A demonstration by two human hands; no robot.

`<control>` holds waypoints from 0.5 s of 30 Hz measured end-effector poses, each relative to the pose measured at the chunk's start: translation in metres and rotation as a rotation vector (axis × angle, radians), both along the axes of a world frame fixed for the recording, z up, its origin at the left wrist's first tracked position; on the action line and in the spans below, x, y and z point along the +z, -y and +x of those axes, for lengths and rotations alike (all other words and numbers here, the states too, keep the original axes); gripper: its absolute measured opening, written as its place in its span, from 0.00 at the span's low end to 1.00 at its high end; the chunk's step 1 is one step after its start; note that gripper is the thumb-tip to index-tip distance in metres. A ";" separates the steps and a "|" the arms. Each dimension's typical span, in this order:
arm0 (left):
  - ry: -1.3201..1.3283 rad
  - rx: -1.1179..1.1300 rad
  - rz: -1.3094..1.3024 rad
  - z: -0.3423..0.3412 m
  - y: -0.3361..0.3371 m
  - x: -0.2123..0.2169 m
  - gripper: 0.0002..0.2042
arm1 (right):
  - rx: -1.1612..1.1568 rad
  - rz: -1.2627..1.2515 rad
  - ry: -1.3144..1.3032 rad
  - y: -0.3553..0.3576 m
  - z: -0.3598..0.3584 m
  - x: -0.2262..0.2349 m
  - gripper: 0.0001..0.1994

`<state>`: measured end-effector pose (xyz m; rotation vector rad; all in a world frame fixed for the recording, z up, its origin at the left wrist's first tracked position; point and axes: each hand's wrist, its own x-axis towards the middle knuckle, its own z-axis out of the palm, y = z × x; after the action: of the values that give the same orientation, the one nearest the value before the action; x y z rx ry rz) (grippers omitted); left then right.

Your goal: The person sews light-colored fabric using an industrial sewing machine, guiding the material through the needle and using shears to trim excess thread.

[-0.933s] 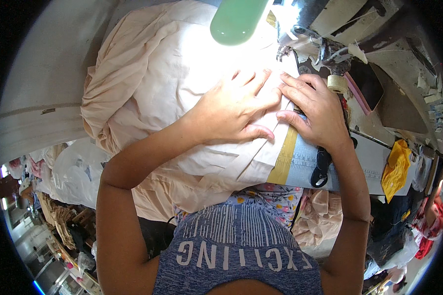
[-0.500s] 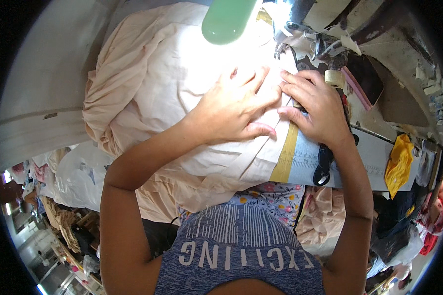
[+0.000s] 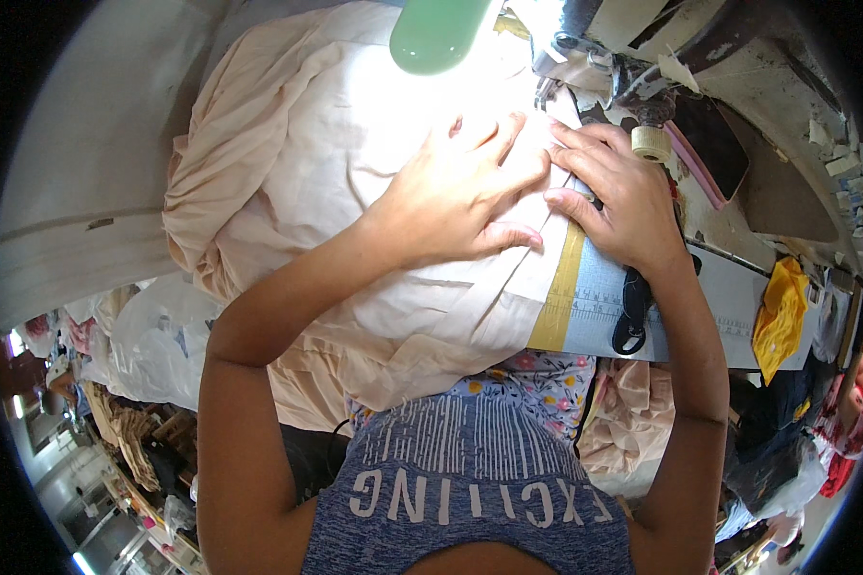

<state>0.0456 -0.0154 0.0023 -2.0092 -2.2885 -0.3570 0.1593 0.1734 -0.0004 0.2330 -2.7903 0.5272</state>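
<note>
A large pale peach cloth lies bunched and folded over the work table, its right edge running up to the presser foot of a sewing machine. My left hand rests flat on the cloth with fingers spread, the thumb near a folded strip along that edge. Just to the right, my right hand reaches over the cloth's edge, fingers stretched out and thumb apart, fingertips touching the fabric below the presser foot. Strong lamp light washes out the cloth above my left hand.
A green rounded lamp cover hangs at the top. Right of the cloth are yellow tape, a ruler-marked plate, a black looped cord, a pink-edged phone and a yellow cloth. A clear plastic bag sits at left.
Both hands have slid slightly away from me, toward the presser foot, still resting on the cloth. The whole view has shifted a little.
</note>
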 end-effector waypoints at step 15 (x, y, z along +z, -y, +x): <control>-0.057 0.007 -0.016 -0.007 -0.004 0.001 0.34 | -0.031 0.000 -0.010 -0.003 -0.003 -0.004 0.21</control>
<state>0.0387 -0.0112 0.0029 -1.9909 -2.2715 -0.2787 0.1559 0.1766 -0.0043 0.1911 -2.7798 0.5174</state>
